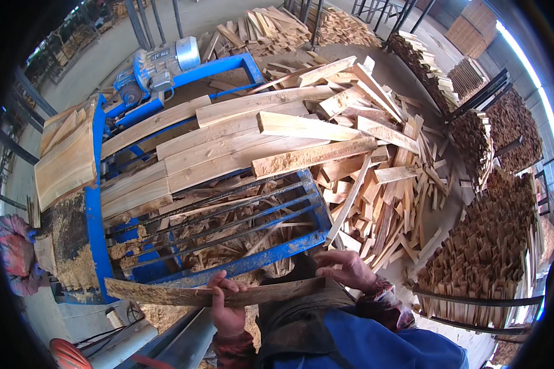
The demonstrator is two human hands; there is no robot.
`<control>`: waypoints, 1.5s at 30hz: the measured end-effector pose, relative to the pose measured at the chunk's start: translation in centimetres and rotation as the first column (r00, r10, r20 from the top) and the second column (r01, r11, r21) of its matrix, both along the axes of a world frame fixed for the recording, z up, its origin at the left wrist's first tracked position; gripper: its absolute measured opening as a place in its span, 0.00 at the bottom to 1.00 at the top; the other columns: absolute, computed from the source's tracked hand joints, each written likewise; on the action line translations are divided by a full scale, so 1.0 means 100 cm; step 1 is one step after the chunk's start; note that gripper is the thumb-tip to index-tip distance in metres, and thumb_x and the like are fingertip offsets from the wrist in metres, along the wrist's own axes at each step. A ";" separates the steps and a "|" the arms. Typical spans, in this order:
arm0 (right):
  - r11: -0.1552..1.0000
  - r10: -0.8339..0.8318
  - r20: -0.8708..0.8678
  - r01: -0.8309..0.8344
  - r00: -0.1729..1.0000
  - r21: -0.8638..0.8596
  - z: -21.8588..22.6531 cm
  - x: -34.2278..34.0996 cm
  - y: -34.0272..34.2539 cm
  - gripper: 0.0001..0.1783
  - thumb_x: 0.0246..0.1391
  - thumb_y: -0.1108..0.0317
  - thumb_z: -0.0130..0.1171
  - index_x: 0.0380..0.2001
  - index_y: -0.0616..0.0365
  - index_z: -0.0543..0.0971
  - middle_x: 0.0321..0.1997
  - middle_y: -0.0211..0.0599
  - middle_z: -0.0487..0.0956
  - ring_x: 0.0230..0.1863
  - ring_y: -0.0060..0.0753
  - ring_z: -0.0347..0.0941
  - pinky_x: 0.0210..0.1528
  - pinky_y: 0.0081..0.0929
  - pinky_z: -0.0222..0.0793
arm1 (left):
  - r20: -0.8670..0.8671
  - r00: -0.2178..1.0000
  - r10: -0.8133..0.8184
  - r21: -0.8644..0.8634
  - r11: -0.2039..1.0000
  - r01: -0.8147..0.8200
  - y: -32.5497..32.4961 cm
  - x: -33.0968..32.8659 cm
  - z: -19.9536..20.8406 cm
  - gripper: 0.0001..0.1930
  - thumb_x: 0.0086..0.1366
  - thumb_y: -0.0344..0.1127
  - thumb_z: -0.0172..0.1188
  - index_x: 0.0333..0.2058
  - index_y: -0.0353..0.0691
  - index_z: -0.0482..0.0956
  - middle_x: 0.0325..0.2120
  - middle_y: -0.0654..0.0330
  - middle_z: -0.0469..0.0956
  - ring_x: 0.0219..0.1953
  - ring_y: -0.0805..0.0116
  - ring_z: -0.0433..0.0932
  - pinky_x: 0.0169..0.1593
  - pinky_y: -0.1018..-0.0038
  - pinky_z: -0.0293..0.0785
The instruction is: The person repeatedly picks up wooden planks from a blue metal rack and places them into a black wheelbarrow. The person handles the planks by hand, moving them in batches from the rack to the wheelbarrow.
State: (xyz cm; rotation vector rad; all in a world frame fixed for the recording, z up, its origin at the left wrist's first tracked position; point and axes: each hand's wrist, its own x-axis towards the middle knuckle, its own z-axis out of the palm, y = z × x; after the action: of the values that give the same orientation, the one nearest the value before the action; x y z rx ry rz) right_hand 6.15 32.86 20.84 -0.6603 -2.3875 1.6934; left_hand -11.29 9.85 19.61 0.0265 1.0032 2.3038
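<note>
Two hands on one rough wood slat point(215, 294), held level. Left hand point(226, 307) grip clamped round slat middle; right hand point(346, 267) fingers loose at its far end. Blue steel frame point(252, 258) just beyond grip, planks point(228, 144) stacked above.

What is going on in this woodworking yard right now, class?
A person stands at a blue steel machine frame stacked with rough sawn boards. Their left hand grips a long thin bark-edged wood strip held level in front of them, while the right hand touches its far end. A heap of short offcuts lies to the right, beside racks of stacked small wood pieces. A blue motor sits on the frame's far end.
</note>
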 end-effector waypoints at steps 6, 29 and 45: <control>0.978 -0.076 -0.254 0.122 0.964 0.172 0.092 -0.044 0.118 0.14 0.52 0.70 0.65 0.42 0.64 0.80 0.31 0.41 0.82 0.35 0.31 0.80 0.36 0.26 0.74 | -0.023 0.999 0.043 -0.067 0.997 -0.044 0.028 -0.014 0.002 0.18 0.70 0.46 0.50 0.49 0.38 0.69 0.25 0.65 0.69 0.31 0.70 0.70 0.43 0.66 0.69; 0.514 0.138 0.271 -0.303 0.953 0.802 -0.047 -0.290 0.354 0.14 0.47 0.66 0.59 0.38 0.59 0.78 0.42 0.47 0.77 0.46 0.52 0.74 0.47 0.45 0.70 | 0.068 0.983 0.170 -0.239 0.960 -0.149 0.131 0.023 -0.008 0.17 0.69 0.39 0.50 0.50 0.32 0.67 0.25 0.56 0.74 0.29 0.62 0.72 0.38 0.60 0.70; 0.687 -0.500 0.218 0.231 0.838 0.689 -0.102 -0.110 0.565 0.26 0.47 0.58 0.65 0.50 0.55 0.78 0.50 0.48 0.79 0.52 0.46 0.75 0.57 0.34 0.68 | 0.130 0.967 0.218 -0.575 0.811 -0.106 0.139 0.018 -0.003 0.15 0.70 0.44 0.48 0.38 0.36 0.73 0.23 0.58 0.74 0.30 0.63 0.73 0.41 0.63 0.73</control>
State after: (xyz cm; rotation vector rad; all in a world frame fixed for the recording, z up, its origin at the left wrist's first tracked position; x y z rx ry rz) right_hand -4.87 89.32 10.69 -1.3245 -2.5850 0.5271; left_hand -9.51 23.78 19.29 -0.5347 1.5954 2.0101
